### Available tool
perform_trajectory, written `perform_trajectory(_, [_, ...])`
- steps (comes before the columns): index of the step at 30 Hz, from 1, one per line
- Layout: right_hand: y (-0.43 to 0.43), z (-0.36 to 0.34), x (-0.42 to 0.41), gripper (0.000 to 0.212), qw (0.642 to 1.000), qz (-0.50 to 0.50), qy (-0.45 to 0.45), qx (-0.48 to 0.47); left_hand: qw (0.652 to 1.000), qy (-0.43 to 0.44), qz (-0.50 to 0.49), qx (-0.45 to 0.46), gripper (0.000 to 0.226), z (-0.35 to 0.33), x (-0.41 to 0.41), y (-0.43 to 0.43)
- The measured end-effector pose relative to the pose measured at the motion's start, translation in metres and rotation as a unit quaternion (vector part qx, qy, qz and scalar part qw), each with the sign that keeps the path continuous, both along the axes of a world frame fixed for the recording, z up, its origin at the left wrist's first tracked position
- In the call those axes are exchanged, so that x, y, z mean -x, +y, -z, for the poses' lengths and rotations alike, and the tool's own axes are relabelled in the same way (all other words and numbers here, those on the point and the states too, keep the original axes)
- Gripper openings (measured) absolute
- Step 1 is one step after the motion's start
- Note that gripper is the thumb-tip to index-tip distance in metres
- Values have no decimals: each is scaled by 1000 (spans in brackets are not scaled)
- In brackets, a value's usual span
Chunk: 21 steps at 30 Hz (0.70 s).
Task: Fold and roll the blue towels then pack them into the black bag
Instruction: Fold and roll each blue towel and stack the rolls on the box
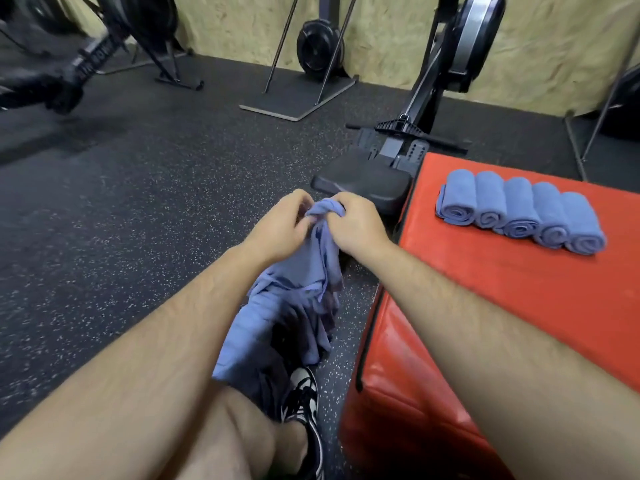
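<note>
Forearms [138,341] outstretched, left hand [277,227] and right hand [357,226] gripping blue towel [300,271], dangling below them

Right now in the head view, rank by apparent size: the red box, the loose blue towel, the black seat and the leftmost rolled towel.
1. red box
2. loose blue towel
3. black seat
4. leftmost rolled towel
The loose towel hangs nearer the camera than the seat, so that pair is unsure.

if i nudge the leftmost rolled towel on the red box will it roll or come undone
The leftmost rolled towel looks like soft, light cloth, so it would probably squash rather than roll far. Its outer flap already sticks out, so it may unroll. The neighbouring roll touches it, likely blocking that side.
</note>
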State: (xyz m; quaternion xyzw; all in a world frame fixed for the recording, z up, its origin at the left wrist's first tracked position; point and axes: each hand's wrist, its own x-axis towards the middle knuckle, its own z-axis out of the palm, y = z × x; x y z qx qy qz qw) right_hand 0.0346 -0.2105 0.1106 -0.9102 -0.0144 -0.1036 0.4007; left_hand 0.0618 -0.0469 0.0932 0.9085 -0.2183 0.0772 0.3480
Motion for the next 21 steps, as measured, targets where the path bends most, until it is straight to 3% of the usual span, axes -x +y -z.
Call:
perform_trajectory(3, [-28, -31, 10, 16, 999, 22, -7, -47, 998, 51, -7, -39, 20, 3, 1, -12])
perform_trajectory(5, [-46, -45, 19, 12, 998, 22, 2, -53, 997, 54, -2, -60, 12, 0, 2, -26])
perform_trajectory(7, [-58, -58, 29, 12, 997, -10, 22, -79, 999, 22, 21, -26, 16, -12, 6, -42])
perform_trajectory(9, [-68, -66, 35, 26, 992, -53, 30, -112, 998, -27, 51, 19, 15, -27, 13, -59])
perform_trajectory(11, [-81, -76, 39, 38, 990, -11, 29, -141, 994, -65, 77, 47, 20, -44, 21, -79])
perform_trajectory(13, [-100, -84, 41, 24, 979, 28, 55, -196, 988, -82, 102, 79, 23, -58, 29, -100])
perform_trajectory(18, [-142, -103, 60, 9, 967, 25, 38, -250, 976, -57, 98, 186, 16, -76, 47, -143])
perform_trajectory(21, [-170, -114, 70, 15, 958, 92, -6, -273, 981, -7, 87, 172, 21, -75, 47, -163])
